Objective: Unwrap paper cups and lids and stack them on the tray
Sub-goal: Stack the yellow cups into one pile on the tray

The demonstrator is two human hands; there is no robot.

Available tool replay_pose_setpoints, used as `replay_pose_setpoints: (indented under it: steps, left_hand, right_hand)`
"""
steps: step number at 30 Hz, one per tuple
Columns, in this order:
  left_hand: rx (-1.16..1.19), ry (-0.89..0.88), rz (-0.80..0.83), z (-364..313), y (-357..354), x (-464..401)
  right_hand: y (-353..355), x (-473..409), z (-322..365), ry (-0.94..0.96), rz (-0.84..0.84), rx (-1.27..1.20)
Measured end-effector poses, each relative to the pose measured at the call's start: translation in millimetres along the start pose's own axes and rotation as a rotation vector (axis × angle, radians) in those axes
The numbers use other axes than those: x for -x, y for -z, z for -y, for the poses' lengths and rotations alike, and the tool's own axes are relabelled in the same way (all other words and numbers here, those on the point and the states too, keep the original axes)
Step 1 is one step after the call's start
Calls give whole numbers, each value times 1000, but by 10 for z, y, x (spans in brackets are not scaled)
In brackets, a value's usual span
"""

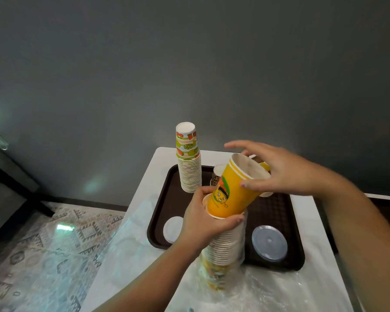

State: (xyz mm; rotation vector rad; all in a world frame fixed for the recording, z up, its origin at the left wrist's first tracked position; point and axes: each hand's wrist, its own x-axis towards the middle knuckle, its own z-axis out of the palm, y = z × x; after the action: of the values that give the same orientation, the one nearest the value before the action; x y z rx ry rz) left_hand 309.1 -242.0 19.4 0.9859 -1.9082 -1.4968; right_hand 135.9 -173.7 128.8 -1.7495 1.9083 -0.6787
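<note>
Left grip (208, 218): my fingers curl round the top of the wrapped stack (225, 246), low centre of the frame, to steady it.
Right grip (277, 174): thumb and fingers pinch the rim of the yellow cup (232, 188), tilted mouth up-right, its base at the stack's top.
Why: I judge one hand anchors the stack so the other can work the cup free.
Cup: orange-yellow, cartoon face, white inside.
Wrap (241, 255): clear film bunched round the stack's lower part.
Tray (277, 212): brown, on the white bench (144, 221); fruit-print stack (189, 161) upper left, two lids (269, 242) in front.
</note>
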Motion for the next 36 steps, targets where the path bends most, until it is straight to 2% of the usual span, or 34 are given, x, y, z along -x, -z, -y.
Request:
replay_pose_setpoints:
  steps: [4,8,10,15,19,22,29,34,36]
  left_hand:
    - [29,37,-3,22,39,-35]
    - [8,39,-17,32,55,-53]
    - [5,41,-25,34,45,-50]
    - [0,61,-37,44,44,-62]
    - [-15,72,-36,23,13,-96]
    - [-28,77,-44,18,4,-114]
    - [-36,76,-38,28,7,-141]
    - [-30,73,-25,12,-32,-148]
    - [-24,70,-17,3,-39,-147]
  right_hand:
    - [204,80,-239,-8,72,-185]
    - [45,60,-474,-54,86,82]
    - [-177,40,-563,-46,25,92]
    - [-496,-25,-783,-185,-147,-249]
    - [-405,-286,-1212,-395,-498,-424]
    - [-330,-458,-1464,-472,-671,-484]
    - [-395,-614,-1799,-504,-802,-581]
    - [-448,-662,-1888,-473,-838,-555]
    - [-469,-620,-1864,-498,-841,-439]
